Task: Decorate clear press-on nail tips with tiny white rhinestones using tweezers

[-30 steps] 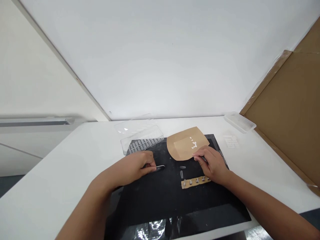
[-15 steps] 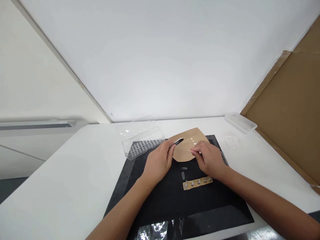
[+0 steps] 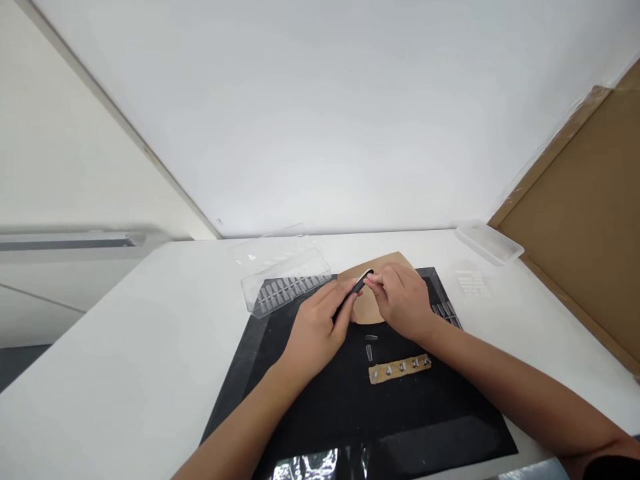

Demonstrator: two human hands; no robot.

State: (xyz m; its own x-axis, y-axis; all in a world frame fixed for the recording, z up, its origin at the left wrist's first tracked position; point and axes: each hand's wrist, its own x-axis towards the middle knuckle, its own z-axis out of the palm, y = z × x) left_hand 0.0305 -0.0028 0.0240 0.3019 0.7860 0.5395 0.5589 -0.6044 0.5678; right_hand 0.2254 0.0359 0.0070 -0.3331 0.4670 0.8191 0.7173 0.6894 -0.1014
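Observation:
My left hand is shut on a slim black tool with a pale end, possibly a nail file. My right hand pinches close against that pale end, and whatever its fingers hold is hidden. Both hands hang over a piece of kraft paper, which they mostly cover. Just below them lie clear false nail tips. Nearer my right wrist, a cardboard strip carries a row of small nail tips on metal-looking stands.
The paper and strip lie on a black mat on a white table. At the mat's far edge sits a clear box of nail tips, with its clear lid behind. A clear plastic tray and brown cardboard stand far right.
My left hand has moved right and forward with the tool. My right hand has moved left, so both hands now meet at the tool's end over the paper.

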